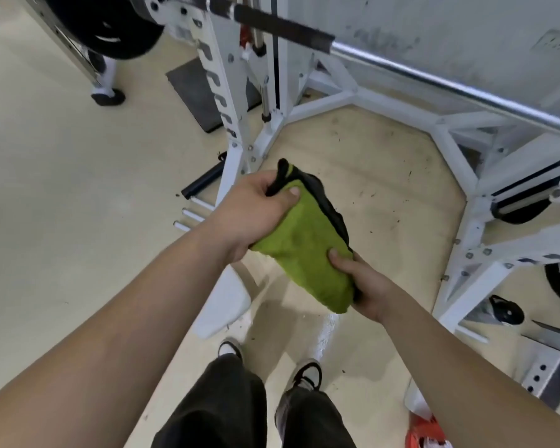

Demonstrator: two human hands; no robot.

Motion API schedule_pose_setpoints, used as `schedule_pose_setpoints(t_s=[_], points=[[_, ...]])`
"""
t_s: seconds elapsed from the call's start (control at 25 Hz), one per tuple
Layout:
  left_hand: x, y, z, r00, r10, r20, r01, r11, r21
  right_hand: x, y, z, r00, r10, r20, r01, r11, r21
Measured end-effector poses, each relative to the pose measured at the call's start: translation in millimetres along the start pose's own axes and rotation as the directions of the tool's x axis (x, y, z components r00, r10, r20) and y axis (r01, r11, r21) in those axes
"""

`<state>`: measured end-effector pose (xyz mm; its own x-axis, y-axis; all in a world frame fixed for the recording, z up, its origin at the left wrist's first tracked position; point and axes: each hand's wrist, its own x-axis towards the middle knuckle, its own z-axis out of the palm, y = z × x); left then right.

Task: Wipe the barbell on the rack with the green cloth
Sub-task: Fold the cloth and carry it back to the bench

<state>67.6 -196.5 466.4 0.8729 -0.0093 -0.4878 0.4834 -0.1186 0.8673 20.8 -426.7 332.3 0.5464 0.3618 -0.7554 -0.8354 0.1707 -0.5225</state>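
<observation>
both hands hold the green cloth (307,250) in front of the body, below the level of the barbell (434,76) and apart from it. the left hand (256,208) is clenched around the upper end of the cloth, thumb pressed on the green face and fingers curled over a black edge that sticks up above the fist. the right hand (366,282) grips the lower end, thumb on top of the green fabric and the other fingers hidden underneath. the cloth is folded or bunched into a long pad, green on the side facing up, with a dark grey or black layer showing along its far edge.

the barbell lies across the white rack (236,101), running from the upper left toward the right edge of the view. its left stretch is dark, then it turns to bare shiny metal further right. a black weight plate (117,27) sits at the bar's left end, beyond the rack's upright. the rack's white base frame spreads over the beige floor (62,189), which is scuffed and speckled with dark marks inside the frame. a dark mat (204,92) lies on the floor behind the upright. at the bottom, the person's black trousers (227,405) and dark shoes (307,375) point toward the rack
</observation>
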Motion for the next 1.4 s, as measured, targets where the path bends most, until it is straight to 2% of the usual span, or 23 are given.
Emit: schedule_pose_setpoints(t_s=[0.08, 0.2, 0.32, 0.4, 0.6, 0.76, 0.84, 0.88, 0.92, 1.0, 1.04, 1.08, 1.16, 1.4], points=[[13, -31, -15, 0.998, -0.029, -0.061, 0.031, 0.999, 0.038, 16, 16, -18, 1.000, 0.009, 0.016, -0.011, 0.994, 0.109], [48, -106, -41, 0.990, -0.022, -0.140, 0.057, 0.967, 0.250, 69, 47, -28, 0.999, 0.015, -0.041, -0.009, 0.988, 0.153], [92, -208, -72, 0.992, -0.016, -0.124, 0.069, 0.898, 0.435, 157, 98, -17, 0.983, -0.006, -0.185, 0.007, 1.000, 0.004], [122, -286, -98, 0.992, -0.050, -0.117, 0.106, 0.836, 0.539, 225, 146, 1, 0.982, -0.008, -0.191, -0.012, 0.994, -0.104], [191, -433, -175, 0.976, -0.029, -0.215, 0.190, 0.595, 0.781, 378, 268, 56, 0.989, 0.077, -0.129, -0.110, 0.956, -0.273], [210, -492, -199, 0.948, 0.189, -0.257, 0.174, 0.370, 0.913, 445, 325, 75, 0.983, 0.179, -0.042, -0.184, 0.968, -0.171], [206, -523, -178, 0.945, 0.257, -0.203, 0.135, 0.261, 0.956, 462, 339, 68, 0.986, 0.111, -0.124, -0.142, 0.949, -0.281], [201, -544, -160, 0.966, 0.210, -0.149, 0.101, 0.224, 0.969, 468, 342, 62, 0.981, 0.024, -0.191, -0.096, 0.920, -0.379], [195, -564, -141, 0.991, 0.097, -0.093, 0.071, 0.207, 0.976, 472, 342, 55, 0.969, -0.083, -0.235, -0.038, 0.882, -0.469], [193, -598, -112, 0.981, -0.190, -0.021, 0.051, 0.153, 0.987, 479, 338, 43, 0.939, -0.265, -0.218, 0.063, 0.758, -0.649], [200, -606, -107, 0.970, -0.243, -0.021, 0.057, 0.140, 0.988, 482, 336, 38, 0.935, -0.305, -0.182, 0.084, 0.687, -0.721], [210, -609, -105, 0.968, -0.249, -0.032, 0.070, 0.144, 0.987, 484, 335, 33, 0.933, -0.329, -0.145, 0.104, 0.631, -0.768], [222, -606, -98, 0.977, -0.207, -0.053, 0.083, 0.141, 0.987, 487, 334, 31, 0.931, -0.350, -0.102, 0.133, 0.588, -0.798], [196, -595, -93, 0.962, -0.257, -0.092, 0.111, 0.061, 0.992, 482, 321, 29, 0.912, -0.408, -0.050, 0.226, 0.599, -0.768]])
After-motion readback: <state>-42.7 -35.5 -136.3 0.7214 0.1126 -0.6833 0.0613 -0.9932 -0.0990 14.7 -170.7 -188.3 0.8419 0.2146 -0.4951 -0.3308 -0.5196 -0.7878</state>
